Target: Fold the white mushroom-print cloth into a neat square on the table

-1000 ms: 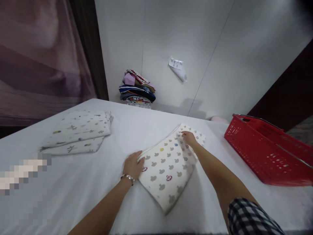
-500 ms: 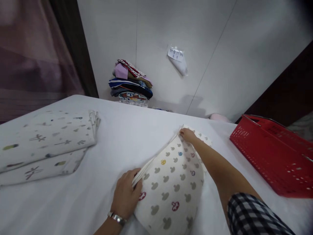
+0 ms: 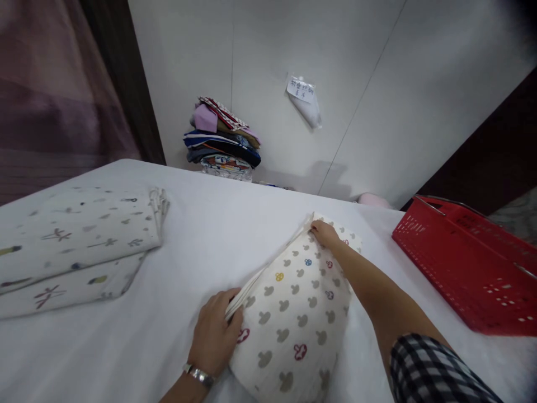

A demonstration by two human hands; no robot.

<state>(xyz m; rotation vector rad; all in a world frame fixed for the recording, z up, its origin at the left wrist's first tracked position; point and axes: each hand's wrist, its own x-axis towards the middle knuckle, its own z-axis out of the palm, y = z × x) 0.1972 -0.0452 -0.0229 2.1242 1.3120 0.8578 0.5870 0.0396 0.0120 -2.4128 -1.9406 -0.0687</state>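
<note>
A white cloth with a mushroom print (image 3: 289,319) lies folded in layers on the white-covered table (image 3: 226,224), right in front of me. My left hand (image 3: 218,330), with a metal band at the wrist, grips its near left edge, thumb on top and fingers around the layers. At the far corner of the same cloth, my right hand (image 3: 325,232) pinches the edge between closed fingers. The cloth's near end runs out of view at the bottom.
Another folded cloth with a plant print (image 3: 96,235) lies at the left. A red plastic basket (image 3: 465,268) stands at the right. Beyond the table's far edge is a stack of folded fabrics (image 3: 224,140) by the wall, where a paper note (image 3: 302,92) hangs.
Both hands keep their hold on the mushroom-print cloth and have barely moved. The view has shifted slightly.
</note>
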